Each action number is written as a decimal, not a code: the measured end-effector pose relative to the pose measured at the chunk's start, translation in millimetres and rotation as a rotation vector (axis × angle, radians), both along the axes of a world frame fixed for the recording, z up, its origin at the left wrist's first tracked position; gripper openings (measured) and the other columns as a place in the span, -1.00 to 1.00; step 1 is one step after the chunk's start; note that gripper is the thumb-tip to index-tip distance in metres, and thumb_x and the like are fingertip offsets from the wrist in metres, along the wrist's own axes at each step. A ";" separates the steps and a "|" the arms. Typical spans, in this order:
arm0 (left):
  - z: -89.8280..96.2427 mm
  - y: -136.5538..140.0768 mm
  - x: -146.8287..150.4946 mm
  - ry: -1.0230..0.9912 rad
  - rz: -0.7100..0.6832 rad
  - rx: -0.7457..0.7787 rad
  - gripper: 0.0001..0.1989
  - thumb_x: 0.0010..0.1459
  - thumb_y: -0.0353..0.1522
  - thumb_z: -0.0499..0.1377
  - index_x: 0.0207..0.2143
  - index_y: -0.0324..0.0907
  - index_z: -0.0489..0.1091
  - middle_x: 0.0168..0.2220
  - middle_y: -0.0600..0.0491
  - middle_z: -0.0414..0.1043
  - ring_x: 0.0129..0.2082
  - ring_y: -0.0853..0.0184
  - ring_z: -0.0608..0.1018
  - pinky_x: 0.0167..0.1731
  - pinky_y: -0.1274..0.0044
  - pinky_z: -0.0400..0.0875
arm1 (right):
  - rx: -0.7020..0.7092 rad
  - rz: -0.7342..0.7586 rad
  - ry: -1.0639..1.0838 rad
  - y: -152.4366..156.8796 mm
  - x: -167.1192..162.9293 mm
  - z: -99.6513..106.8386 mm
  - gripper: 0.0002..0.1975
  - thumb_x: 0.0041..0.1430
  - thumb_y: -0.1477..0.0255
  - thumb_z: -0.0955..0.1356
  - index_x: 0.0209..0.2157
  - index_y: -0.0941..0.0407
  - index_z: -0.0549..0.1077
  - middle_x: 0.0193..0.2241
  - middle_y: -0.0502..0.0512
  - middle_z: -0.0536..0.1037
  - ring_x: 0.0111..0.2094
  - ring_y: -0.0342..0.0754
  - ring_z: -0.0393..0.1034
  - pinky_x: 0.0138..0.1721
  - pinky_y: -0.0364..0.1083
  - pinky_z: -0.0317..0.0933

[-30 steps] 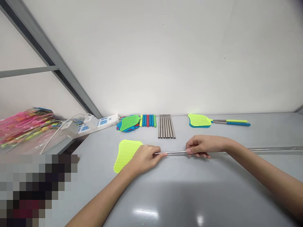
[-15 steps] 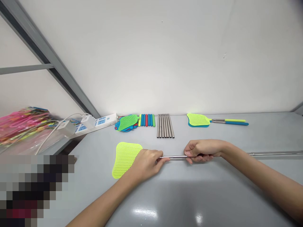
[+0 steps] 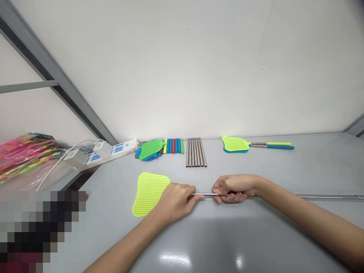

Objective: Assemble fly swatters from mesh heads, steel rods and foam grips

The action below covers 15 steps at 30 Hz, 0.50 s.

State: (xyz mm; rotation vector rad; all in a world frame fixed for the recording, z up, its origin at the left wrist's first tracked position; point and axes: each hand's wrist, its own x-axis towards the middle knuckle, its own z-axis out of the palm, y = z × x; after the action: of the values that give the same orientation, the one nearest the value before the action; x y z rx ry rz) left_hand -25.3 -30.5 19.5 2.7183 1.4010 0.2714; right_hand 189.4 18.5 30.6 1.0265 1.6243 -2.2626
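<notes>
A yellow-green fly swatter [image 3: 148, 193] lies low over the table, its perforated head partly behind my left hand [image 3: 176, 201]. That hand is closed around the swatter's neck, where the thin metal rod [image 3: 206, 194] begins. My right hand [image 3: 231, 188] is closed on the same rod a short way to the right, fingers curled and thumb pressed against it. Past my right wrist the rod runs on to the right edge of the view. My left palm hides the joint between head and rod.
Along the wall lie stacked swatter heads [image 3: 152, 149], several coloured handles [image 3: 173, 146], several metal tubes [image 3: 196, 152] and two whole swatters [image 3: 236, 144]. A white power strip [image 3: 113, 152] with plugged-in chargers sits at the left, beside a bag of colourful items [image 3: 25, 155].
My right hand has slid left along the rod, so the stretch of rod between my hands is shorter. My left hand keeps its hold. The whole view has shifted slightly.
</notes>
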 end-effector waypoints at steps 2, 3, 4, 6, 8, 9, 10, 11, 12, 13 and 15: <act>1.0 0.2 0.6 0.003 0.001 -0.002 -0.55 0.17 -0.14 -0.14 -0.63 -0.21 0.20 -0.67 0.13 0.26 -0.69 0.49 0.22 -0.62 0.57 -0.11 | 0.008 -0.011 0.004 -0.1 -1.0 -1.9 -0.81 0.11 0.43 0.17 -0.49 0.18 0.32 -0.76 -0.17 0.06 -0.77 -0.32 -0.21 -0.82 -0.30 -0.32; 1.8 0.3 0.9 0.002 -0.001 -0.003 -0.55 0.17 -0.13 -0.15 -0.63 -0.21 0.20 -0.67 0.13 0.26 -0.69 0.49 0.22 -0.62 0.57 -0.11 | 0.020 -0.018 0.013 -0.3 -1.4 -2.5 -0.80 0.12 0.40 0.18 -0.48 0.18 0.33 -0.76 -0.17 0.06 -0.77 -0.32 -0.20 -0.82 -0.29 -0.31; 2.7 0.5 1.0 0.001 -0.004 -0.005 -0.54 0.17 -0.13 -0.15 -0.64 -0.21 0.21 -0.67 0.13 0.26 -0.69 0.49 0.22 -0.62 0.57 -0.11 | 0.036 -0.024 0.027 -0.7 -1.8 -2.9 -0.78 0.13 0.36 0.19 -0.46 0.18 0.34 -0.76 -0.17 0.07 -0.77 -0.32 -0.19 -0.82 -0.29 -0.30; 4.9 0.8 1.2 -0.003 -0.013 -0.014 -0.53 0.17 -0.12 -0.16 -0.63 -0.21 0.21 -0.67 0.13 0.26 -0.68 0.49 0.23 -0.62 0.58 -0.09 | 0.072 -0.028 0.061 -2.0 -2.4 -2.9 -0.73 0.13 0.29 0.19 -0.42 0.19 0.36 -0.75 -0.16 0.11 -0.76 -0.32 -0.16 -0.80 -0.29 -0.26; 6.9 1.1 1.1 -0.007 -0.023 -0.029 -0.53 0.17 -0.11 -0.16 -0.63 -0.21 0.22 -0.67 0.13 0.26 -0.67 0.49 0.23 -0.62 0.58 -0.08 | 0.104 -0.019 0.079 -3.6 -2.7 -1.9 -0.71 0.13 0.25 0.20 -0.40 0.20 0.37 -0.74 -0.15 0.15 -0.76 -0.32 -0.11 -0.79 -0.28 -0.20; 7.7 1.4 0.9 -0.010 -0.026 -0.039 -0.53 0.16 -0.11 -0.15 -0.63 -0.21 0.23 -0.67 0.12 0.26 -0.67 0.48 0.24 -0.62 0.59 -0.07 | 0.119 -0.010 0.085 -4.3 -2.6 -1.1 -0.71 0.13 0.25 0.21 -0.39 0.20 0.37 -0.74 -0.14 0.17 -0.75 -0.32 -0.08 -0.78 -0.28 -0.18; 8.3 1.7 0.5 -0.014 -0.025 -0.051 -0.53 0.16 -0.11 -0.15 -0.63 -0.21 0.23 -0.67 0.12 0.26 -0.67 0.48 0.24 -0.62 0.59 -0.06 | 0.136 -0.001 0.091 -4.9 -2.5 -0.2 -0.72 0.12 0.26 0.22 -0.38 0.21 0.37 -0.73 -0.13 0.19 -0.74 -0.32 -0.06 -0.76 -0.28 -0.15; 8.8 2.1 0.0 -0.018 -0.022 -0.063 -0.53 0.16 -0.11 -0.15 -0.63 -0.22 0.23 -0.67 0.12 0.26 -0.67 0.48 0.24 -0.62 0.59 -0.05 | 0.158 0.008 0.099 -5.4 -2.2 0.8 -0.73 0.12 0.28 0.23 -0.36 0.21 0.37 -0.71 -0.13 0.21 -0.74 -0.32 -0.04 -0.75 -0.28 -0.13; 9.2 2.6 -0.7 -0.023 -0.017 -0.073 -0.53 0.16 -0.11 -0.15 -0.63 -0.22 0.24 -0.67 0.12 0.26 -0.67 0.49 0.24 -0.62 0.59 -0.05 | 0.181 0.014 0.107 -5.7 -1.8 1.7 -0.74 0.11 0.29 0.24 -0.35 0.22 0.38 -0.70 -0.12 0.23 -0.73 -0.32 -0.02 -0.73 -0.28 -0.11; 9.4 3.2 -1.4 -0.028 -0.010 -0.083 -0.53 0.16 -0.11 -0.14 -0.63 -0.22 0.24 -0.67 0.12 0.26 -0.67 0.49 0.24 -0.62 0.60 -0.04 | 0.201 0.019 0.115 -6.0 -1.4 2.6 -0.75 0.11 0.30 0.25 -0.33 0.22 0.38 -0.68 -0.11 0.25 -0.72 -0.33 -0.01 -0.72 -0.28 -0.10; 9.7 4.5 -3.1 -0.036 0.002 -0.099 -0.53 0.15 -0.10 -0.14 -0.63 -0.22 0.25 -0.66 0.11 0.26 -0.67 0.49 0.24 -0.62 0.60 -0.04 | 0.234 0.023 0.124 -6.2 -0.4 3.8 -0.75 0.09 0.31 0.27 -0.32 0.22 0.38 -0.65 -0.10 0.28 -0.71 -0.33 0.00 -0.71 -0.28 -0.07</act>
State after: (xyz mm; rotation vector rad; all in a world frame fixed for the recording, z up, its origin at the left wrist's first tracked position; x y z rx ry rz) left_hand -28.5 -25.9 29.1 2.6195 1.3704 0.2427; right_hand 189.0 12.3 34.4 0.9258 1.9794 -2.1995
